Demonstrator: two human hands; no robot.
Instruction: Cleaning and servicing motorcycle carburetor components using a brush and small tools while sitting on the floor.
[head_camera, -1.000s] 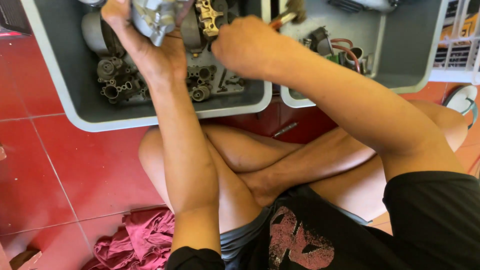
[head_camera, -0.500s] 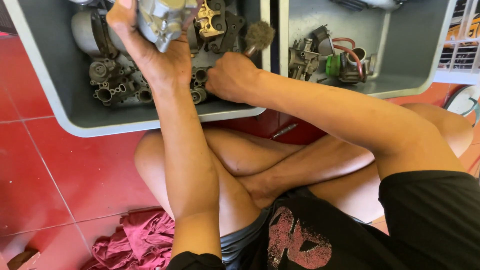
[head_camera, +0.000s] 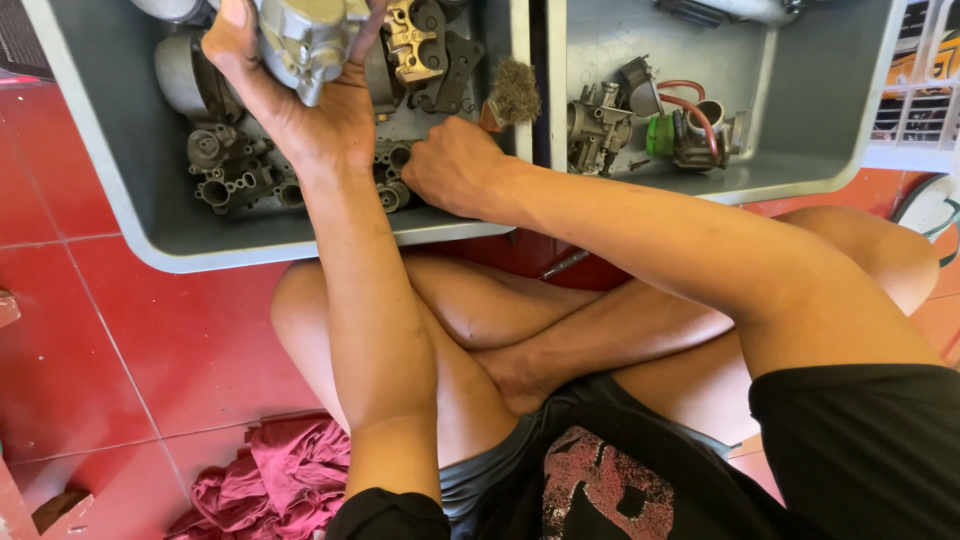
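At the lower left of the frame a red rag lies crumpled on the red tiled floor, near the person's crossed legs.

In the upper left stands a grey plastic tray. It holds many small dark metal parts, with round tubes and openings, lying close together.

Above this tray the left hand is closed around a grey metal part, thumb on one side and fingers on the other. The part is at the top edge of the frame, lifted over the tray, and partly cut off. It looks like cast metal, so I judge it stiff and rather heavy for one hand. It has many corners and holes, and it may be oily and slippery. The thick middle body is the safe place to hold it, not the thin outer pieces.

Just to the right, the right hand is closed in a fist around the handle of a small brush. The worn bristles point upward, near the tray's right wall. The brush is light and the bristles are soft.

Between the hands, a brass-coloured part and a black plate lie in the tray, close to the held part. They could get in the way of the brush.

In the upper right, a second grey tray holds another metal part, a green cap and a red hose.
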